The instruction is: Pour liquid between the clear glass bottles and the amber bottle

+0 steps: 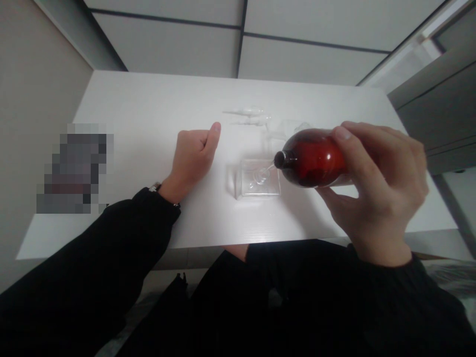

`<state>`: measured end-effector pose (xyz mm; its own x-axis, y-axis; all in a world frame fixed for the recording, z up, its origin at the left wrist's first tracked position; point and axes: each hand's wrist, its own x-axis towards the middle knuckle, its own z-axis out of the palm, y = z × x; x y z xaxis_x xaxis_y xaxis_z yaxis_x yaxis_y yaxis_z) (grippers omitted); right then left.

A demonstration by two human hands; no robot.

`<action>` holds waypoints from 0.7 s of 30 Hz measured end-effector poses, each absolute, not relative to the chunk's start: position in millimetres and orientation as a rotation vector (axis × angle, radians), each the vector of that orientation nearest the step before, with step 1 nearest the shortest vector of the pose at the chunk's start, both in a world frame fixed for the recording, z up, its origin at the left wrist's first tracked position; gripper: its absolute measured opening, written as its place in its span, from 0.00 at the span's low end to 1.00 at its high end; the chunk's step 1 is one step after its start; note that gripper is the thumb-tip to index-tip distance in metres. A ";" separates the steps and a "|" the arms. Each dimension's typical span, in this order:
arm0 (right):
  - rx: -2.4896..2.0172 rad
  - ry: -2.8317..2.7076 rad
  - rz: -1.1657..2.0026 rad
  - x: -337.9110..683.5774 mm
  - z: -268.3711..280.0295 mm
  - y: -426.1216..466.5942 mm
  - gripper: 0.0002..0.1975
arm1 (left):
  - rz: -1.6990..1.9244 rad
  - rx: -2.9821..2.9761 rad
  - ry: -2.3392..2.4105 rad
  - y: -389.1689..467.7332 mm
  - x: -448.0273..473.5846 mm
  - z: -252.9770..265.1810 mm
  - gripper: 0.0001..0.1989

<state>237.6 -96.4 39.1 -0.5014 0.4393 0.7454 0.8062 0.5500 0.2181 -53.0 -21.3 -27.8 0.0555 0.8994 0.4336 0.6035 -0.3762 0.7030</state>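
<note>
My right hand [383,178] is wrapped round a reddish-brown bottle [316,158], tilted so its open mouth points left. A thin clear stream runs from the mouth down into a clear square container [260,186] on the table, and ripples show in the liquid there. My left hand [195,156] is curled into a fist left of the container, its thumb pointing away from me. It touches neither bottle nor container, and nothing shows in its fingers.
Several clear droppers or pipettes [247,113] lie behind the container on the white table [141,104]. More clear glass or plastic ware [292,128] is partly hidden behind the bottle. A blurred-out dark object [74,171] is at the left edge. Pale panels [167,47] rise behind.
</note>
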 end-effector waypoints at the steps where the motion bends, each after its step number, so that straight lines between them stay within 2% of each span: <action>1: -0.998 -2.149 -0.743 237.4 39.2 -96.5 0.30 | 1.237 2.004 1.511 -21.2 -53.2 -27.9 0.34; 9: -0.972 -2.177 -0.747 238.2 42.0 -96.0 0.27 | 1.225 1.993 1.510 -21.1 -53.8 -27.4 0.35; 21: -0.998 -2.170 -0.751 240.1 40.8 -96.3 0.29 | 1.223 2.004 1.522 -21.2 -54.3 -28.6 0.34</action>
